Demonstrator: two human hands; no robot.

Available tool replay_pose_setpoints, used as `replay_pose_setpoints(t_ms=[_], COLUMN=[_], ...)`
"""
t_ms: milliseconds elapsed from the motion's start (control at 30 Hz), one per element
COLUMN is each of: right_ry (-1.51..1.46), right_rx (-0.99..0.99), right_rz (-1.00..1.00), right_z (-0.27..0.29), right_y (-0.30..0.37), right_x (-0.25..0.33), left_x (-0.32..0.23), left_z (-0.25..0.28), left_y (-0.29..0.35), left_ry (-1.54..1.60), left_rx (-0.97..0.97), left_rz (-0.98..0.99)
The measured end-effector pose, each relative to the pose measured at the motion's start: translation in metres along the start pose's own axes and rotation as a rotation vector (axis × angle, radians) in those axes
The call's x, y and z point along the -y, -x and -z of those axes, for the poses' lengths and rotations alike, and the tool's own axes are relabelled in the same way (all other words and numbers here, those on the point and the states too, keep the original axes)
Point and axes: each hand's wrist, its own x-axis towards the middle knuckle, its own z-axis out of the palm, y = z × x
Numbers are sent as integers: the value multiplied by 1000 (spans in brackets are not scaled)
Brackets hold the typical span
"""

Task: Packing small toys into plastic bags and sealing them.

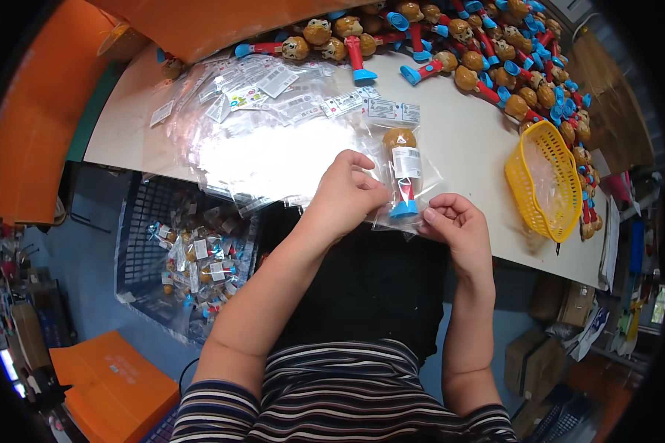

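A clear plastic bag (430, 173) lies at the table's front edge with a figure-headed dispenser (405, 193) inside. The dispenser has a brown head, a red stem and a blue foot, and a white label covers part of it. My left hand (349, 190) is closed at the bag's lower left edge, thumb against the fingers. At the lower right corner, beside the blue foot, my right hand (458, 225) pinches the film between thumb and fingers. The bag's printed header points away from me.
Flat empty bags (222, 129) pile up on the left of the table. Loose dispensers (488, 63) heap along the back and right. A yellow basket (543, 184) stands at the right edge. Below left, a blue crate (137, 251) holds bagged dispensers (199, 258).
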Motion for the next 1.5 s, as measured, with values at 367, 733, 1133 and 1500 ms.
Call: replay_pose_setpoints(t_ms=[367, 733, 1133, 1500], right_ry=[-40, -20, 583, 1177], right_rx=[-6, 118, -20, -352], right_rz=[37, 188, 355, 361], right_z=[-2, -50, -103, -34], right_y=[4, 21, 28, 9], right_x=[-2, 6, 7, 3], left_x=[0, 6, 106, 3], left_z=[-15, 3, 202, -11], left_y=[35, 61, 201, 55], left_ry=[20, 260, -514, -845], left_rx=[-169, -184, -1258, -13], left_rz=[-138, -314, -21, -875])
